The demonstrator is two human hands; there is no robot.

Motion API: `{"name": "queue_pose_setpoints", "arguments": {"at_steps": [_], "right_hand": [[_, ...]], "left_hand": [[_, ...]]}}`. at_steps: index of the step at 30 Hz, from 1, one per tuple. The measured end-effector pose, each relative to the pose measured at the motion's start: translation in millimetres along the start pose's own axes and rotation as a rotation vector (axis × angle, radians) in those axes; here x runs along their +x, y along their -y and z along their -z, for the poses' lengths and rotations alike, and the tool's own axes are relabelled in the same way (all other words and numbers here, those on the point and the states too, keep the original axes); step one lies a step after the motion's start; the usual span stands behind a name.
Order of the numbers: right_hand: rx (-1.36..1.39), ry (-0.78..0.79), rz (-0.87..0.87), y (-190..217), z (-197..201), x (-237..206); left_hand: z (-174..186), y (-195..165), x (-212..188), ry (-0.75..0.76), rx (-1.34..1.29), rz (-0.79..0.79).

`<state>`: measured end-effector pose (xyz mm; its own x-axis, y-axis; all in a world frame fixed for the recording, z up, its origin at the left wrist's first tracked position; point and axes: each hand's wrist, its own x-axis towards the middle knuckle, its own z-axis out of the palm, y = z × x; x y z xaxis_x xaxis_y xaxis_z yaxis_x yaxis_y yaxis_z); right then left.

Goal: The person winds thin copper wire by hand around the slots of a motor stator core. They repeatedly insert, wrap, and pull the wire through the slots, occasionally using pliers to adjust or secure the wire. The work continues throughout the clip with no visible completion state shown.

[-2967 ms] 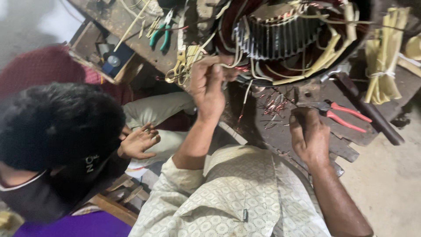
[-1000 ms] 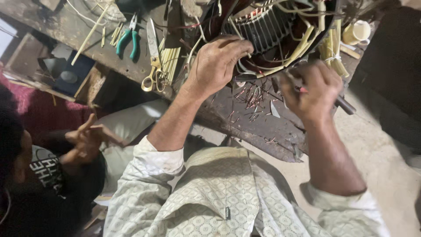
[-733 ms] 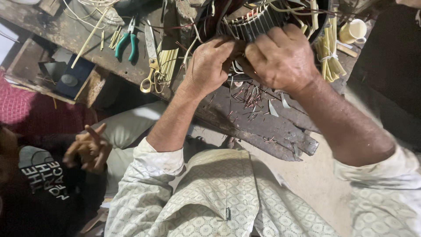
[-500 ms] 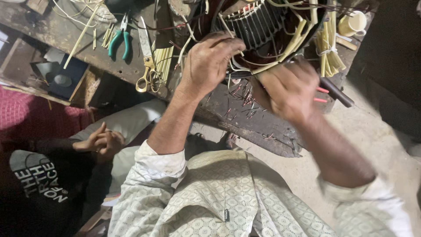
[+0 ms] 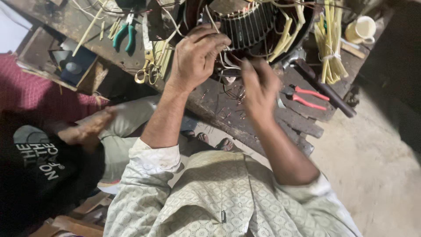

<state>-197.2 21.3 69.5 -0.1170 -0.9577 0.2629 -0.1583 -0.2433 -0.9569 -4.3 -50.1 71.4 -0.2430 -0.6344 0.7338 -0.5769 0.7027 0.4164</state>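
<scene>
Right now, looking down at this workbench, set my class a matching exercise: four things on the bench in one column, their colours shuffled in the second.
Things:
1. pliers at upper left
2. cutters by the right hand
3. cup
4. scissors left of the left hand

Colours:
A. cream
B. red handles
C. brass-yellow handles
D. green handles

Pairs: 1-D, 2-B, 3-A, 4-C

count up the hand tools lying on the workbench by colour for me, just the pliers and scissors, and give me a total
Green-handled pliers: 1
Red-handled pliers: 1
Yellow-handled scissors: 1
Total: 3
</scene>
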Motion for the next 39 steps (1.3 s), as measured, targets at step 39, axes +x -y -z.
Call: {"name": "queue_pose_setpoints", "arguments": {"at_steps": [39], "right_hand": [[-0.763,-0.042,0.611,35.8,11.7,-9.1]], "left_hand": [[11.7,14.3,-4.9,0.109,-0.212,0.131]]}}
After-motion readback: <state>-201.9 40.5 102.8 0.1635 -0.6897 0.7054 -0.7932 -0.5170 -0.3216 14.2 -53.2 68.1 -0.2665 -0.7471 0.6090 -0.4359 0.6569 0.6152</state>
